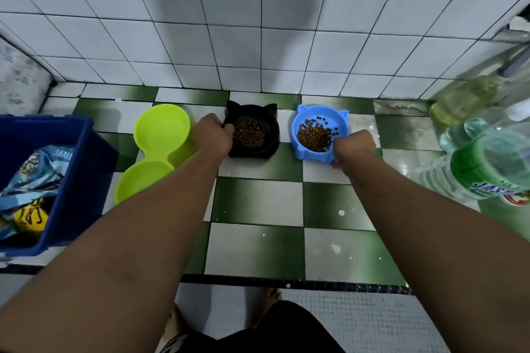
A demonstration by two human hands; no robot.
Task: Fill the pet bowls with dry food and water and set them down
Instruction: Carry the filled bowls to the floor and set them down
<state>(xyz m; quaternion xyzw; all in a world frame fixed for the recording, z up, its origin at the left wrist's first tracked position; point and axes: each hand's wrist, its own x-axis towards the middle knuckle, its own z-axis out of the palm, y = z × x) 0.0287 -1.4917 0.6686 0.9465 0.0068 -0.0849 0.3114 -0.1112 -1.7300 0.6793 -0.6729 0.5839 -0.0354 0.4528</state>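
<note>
A black cat-eared bowl (269, 123) with brown dry food stands on the green-and-white checkered floor near the wall. My left hand (212, 135) grips its left rim. To the right, a blue cat-eared bowl (309, 114) also holds dry food, and my right hand (354, 149) grips its near right edge. A lime-green double bowl (156, 149) lies at the left; whether it holds water I cannot tell.
A dark blue bin (71, 180) with pet food bags stands at the far left. Several clear plastic water bottles with green labels (484, 169) crowd the right side. A white tiled wall (258, 37) rises behind the bowls. A black floor edge (286, 285) runs near my feet.
</note>
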